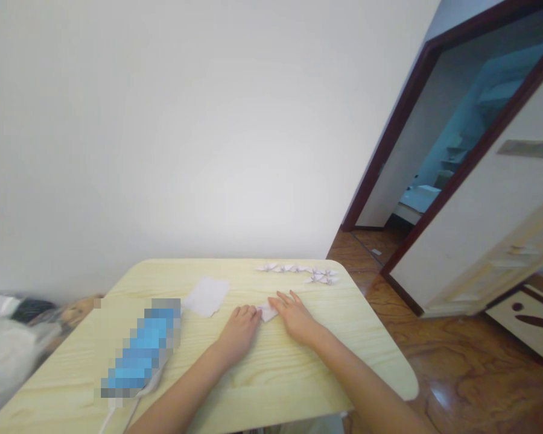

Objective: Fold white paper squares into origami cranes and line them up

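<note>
Hands low on the table, close together. The left hand (241, 325) lies knuckles-up with its fingers bent, tips at the left edge of a small folded paper piece (266, 312); whether it pinches that edge or only presses it, I cannot tell from here. The right hand (295, 317) is flat and spread, palm down, fingers splayed forward, and covers the paper's right end.

The paper piece sits between the two hands, flat on the wooden table (298, 367), roughly mid-table and toward the far side. Its long axis seems to run left to right, from one hand to the other, with a corner dipping toward the person; it is tiny and half covered, so the exact outline stays unclear.

Further out on the left lies a loose stack of white sheets (206, 295), well apart from the left hand. Beyond the right hand, along the far edge, stands a row of folded paper figures (298, 269). At near left there is a blurred blue object (140, 349), and a white cable (117, 410) trails off the near edge.
</note>
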### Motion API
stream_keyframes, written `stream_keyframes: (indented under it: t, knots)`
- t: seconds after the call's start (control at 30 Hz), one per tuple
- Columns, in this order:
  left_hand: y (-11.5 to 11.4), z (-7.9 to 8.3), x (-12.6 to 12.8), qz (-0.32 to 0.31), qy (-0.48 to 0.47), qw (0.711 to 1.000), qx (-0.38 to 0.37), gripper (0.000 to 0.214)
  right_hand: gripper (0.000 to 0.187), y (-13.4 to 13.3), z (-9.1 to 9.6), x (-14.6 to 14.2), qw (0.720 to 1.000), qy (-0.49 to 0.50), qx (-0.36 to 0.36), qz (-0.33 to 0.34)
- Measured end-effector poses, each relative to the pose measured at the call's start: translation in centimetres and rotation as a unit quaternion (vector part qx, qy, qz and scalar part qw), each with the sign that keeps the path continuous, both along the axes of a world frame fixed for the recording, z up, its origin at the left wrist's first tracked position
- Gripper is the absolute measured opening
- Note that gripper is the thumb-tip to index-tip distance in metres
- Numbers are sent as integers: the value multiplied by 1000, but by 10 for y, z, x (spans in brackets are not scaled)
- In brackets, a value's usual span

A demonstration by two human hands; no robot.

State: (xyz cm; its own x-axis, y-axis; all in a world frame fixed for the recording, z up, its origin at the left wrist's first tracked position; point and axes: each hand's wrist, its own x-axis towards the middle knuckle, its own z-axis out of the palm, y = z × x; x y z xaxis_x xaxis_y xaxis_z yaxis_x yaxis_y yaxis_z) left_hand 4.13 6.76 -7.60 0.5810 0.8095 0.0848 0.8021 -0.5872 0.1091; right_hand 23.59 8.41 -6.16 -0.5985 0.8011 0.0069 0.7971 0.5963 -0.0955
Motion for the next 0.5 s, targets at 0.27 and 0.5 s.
stream_keyframes:
  t: [0.27, 0.5]
  knots:
    - [10, -15, -4, 30, -55, 998, -18, 46, 62, -4, -8, 2, 999, 39, 9, -10]
    - [10, -18, -3, 21, -118, 992, -26, 40, 51, -6, -8, -6, 997, 70, 1, -35]
